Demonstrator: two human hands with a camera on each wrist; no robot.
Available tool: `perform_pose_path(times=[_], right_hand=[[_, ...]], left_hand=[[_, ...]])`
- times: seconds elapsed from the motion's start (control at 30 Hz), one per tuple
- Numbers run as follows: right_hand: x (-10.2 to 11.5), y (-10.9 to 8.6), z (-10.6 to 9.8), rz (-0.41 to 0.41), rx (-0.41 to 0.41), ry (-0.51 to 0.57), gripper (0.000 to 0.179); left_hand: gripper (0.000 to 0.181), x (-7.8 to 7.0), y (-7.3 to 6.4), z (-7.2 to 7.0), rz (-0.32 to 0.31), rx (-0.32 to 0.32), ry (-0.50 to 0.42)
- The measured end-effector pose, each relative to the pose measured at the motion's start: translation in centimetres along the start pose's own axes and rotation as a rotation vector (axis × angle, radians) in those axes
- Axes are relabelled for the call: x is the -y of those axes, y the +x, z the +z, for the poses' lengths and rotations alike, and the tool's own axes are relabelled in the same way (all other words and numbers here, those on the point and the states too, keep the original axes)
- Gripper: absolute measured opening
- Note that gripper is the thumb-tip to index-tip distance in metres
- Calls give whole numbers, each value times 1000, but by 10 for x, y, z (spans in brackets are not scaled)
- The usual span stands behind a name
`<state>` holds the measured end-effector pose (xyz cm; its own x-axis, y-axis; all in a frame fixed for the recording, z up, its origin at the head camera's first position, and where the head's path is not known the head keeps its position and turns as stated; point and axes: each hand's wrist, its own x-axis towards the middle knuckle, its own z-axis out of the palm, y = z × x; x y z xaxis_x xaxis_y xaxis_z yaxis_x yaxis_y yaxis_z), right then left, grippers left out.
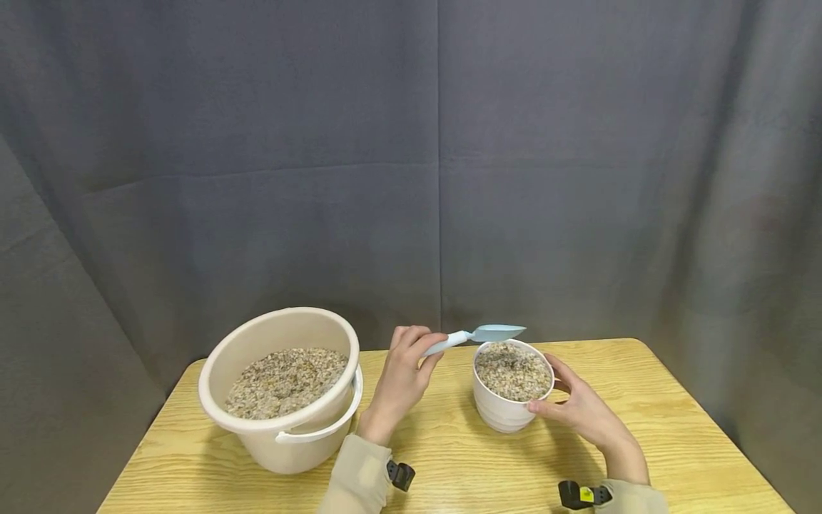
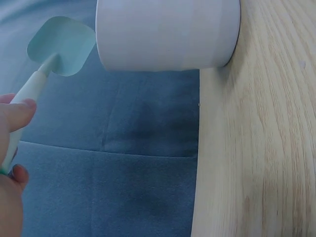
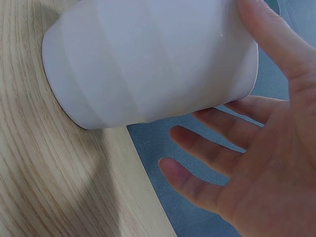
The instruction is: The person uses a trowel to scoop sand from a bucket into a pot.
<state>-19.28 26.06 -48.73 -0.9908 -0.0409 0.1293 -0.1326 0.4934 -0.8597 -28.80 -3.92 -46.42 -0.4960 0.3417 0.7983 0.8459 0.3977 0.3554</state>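
Note:
My left hand grips the white handle of a small light-blue trowel, its blade over the far rim of a white pot. In the left wrist view the trowel blade appears beside the pot's wall. Gravel-like grains fill the pot nearly to its rim. At the pot's right side, my right hand holds it near the rim between thumb and fingers. The right wrist view shows the thumb against the pot and the lower fingers spread apart from it.
A large cream bucket with similar grains stands on the table's left, its white handle hanging toward the front. The wooden table ends at a grey curtain behind.

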Motion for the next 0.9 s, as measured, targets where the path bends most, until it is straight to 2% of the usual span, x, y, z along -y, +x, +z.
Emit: perform_pose_path(times=[0.23,0.53,0.9], right_hand=[[4,-1,-2,1,-5,-32,95],[9,-2,-6,19,7,-19,95],[11,-3,-9,-6,-2,-40,92]], left_hand=[[27,-8,-2,-5,-59,15,-13],[28,-15,-7,-9,-150,9,-38],[28,-26,-12,-13,-269,16,-65]])
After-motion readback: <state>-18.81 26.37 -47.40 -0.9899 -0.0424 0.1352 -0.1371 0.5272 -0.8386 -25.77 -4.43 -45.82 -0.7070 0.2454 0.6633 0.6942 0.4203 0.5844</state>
